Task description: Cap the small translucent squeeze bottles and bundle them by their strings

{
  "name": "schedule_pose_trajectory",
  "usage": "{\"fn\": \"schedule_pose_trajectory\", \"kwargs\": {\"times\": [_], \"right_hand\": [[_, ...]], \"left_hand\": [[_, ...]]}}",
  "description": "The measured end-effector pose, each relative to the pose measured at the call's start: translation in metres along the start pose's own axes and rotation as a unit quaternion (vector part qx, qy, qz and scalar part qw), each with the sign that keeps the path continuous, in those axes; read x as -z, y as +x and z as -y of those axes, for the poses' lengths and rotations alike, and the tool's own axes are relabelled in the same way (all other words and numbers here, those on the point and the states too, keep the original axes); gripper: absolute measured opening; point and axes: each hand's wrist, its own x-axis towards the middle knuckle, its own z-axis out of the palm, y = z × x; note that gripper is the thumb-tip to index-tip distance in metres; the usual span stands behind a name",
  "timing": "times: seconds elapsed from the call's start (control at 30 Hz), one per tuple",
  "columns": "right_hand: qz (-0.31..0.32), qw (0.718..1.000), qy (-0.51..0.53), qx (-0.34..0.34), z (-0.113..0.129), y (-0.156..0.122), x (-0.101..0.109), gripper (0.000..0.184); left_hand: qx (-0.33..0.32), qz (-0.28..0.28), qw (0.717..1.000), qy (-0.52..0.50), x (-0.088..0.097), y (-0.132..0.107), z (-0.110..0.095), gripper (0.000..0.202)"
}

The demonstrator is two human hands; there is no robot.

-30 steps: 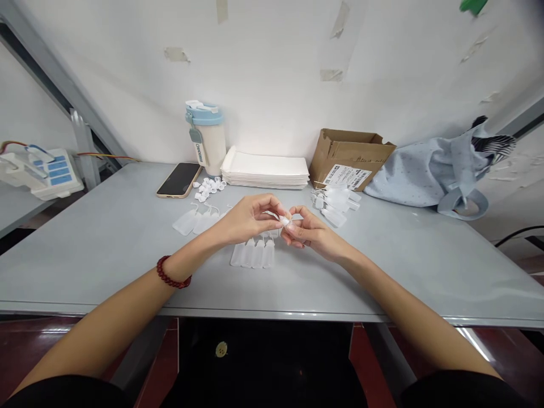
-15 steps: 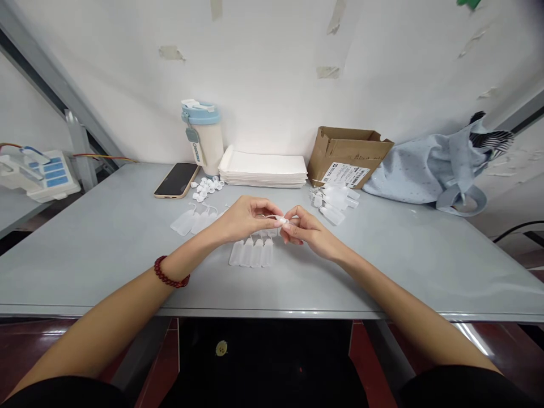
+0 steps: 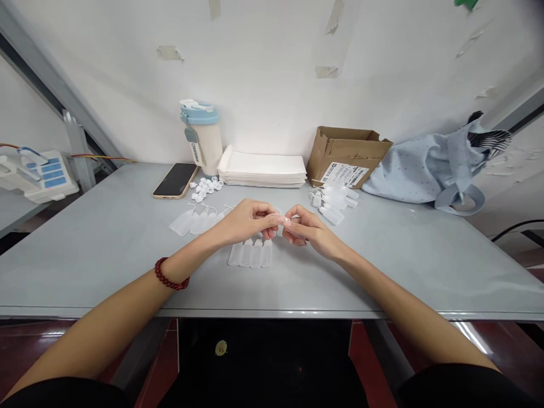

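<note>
My left hand [image 3: 249,221] and my right hand [image 3: 306,229] meet fingertip to fingertip above the grey table [image 3: 106,249], both pinched on one small white plastic piece [image 3: 284,219] held between them. Directly beneath my hands lies a row of several translucent squeeze bottles [image 3: 251,254]. More such bottles [image 3: 193,221] lie to the left, and another cluster of bottles [image 3: 335,201] lies to the right. A scatter of small white caps [image 3: 206,187] sits behind my left hand. A red bead bracelet [image 3: 168,275] circles my left wrist.
At the back stand a phone [image 3: 176,180], a cream tumbler with blue lid [image 3: 202,136], a stack of white pouches [image 3: 262,169], an open cardboard box [image 3: 348,156] and a light blue cloth bag [image 3: 429,164]. A white device with blue buttons [image 3: 38,173] sits far left.
My hands have sunk slightly toward the table and drawn closer, the left fingers curling more tightly over the small white piece. Nothing on the table has moved.
</note>
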Motion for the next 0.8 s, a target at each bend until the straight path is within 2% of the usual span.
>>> {"fn": "schedule_pose_trajectory", "kwargs": {"times": [0.17,0.3,0.53,0.67,0.8], "right_hand": [[0.0,0.999,-0.033,0.006,-0.004,-0.0011,0.0003,0.028],[-0.001,0.998,-0.067,-0.01,-0.0036,-0.0024,0.0004,0.026],[0.008,0.998,-0.027,-0.058,0.0037,-0.003,0.0011,0.028],[0.003,0.998,-0.048,-0.041,0.0016,-0.0028,0.0016,0.028],[-0.013,0.988,-0.154,0.017,-0.0031,-0.0031,-0.001,0.03]], "left_hand": [[0.003,0.028,1.0,0.002,0.0005,0.0002,-0.0006,0.028],[-0.019,0.051,0.999,-0.002,0.0006,-0.0006,0.0016,0.023],[-0.083,0.013,0.995,0.057,-0.0002,-0.0016,0.0037,0.023],[-0.059,0.005,0.998,0.038,-0.0011,-0.0018,0.0022,0.025],[-0.011,0.014,1.0,0.01,-0.0016,-0.0006,0.0005,0.026]]}}
